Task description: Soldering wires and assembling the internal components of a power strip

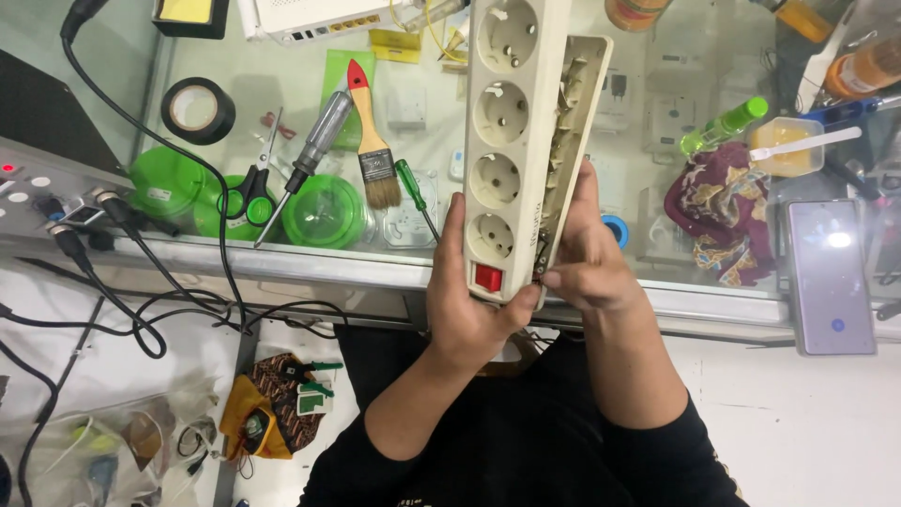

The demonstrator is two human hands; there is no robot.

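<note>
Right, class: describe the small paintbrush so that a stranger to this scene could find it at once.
Start at the glass counter and look left of the white power strip held in both hands. The paintbrush lies beside a grey-handled screwdriver. Its red-tipped wooden handle and tan bristles set it apart.

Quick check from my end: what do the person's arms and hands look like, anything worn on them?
Both hands are bare: no gloves, rings or watch show on the left hand or the right hand. Black long sleeves are pushed up toward the elbows, leaving the forearms uncovered. The sleeves look plain, with no markings visible.
</note>
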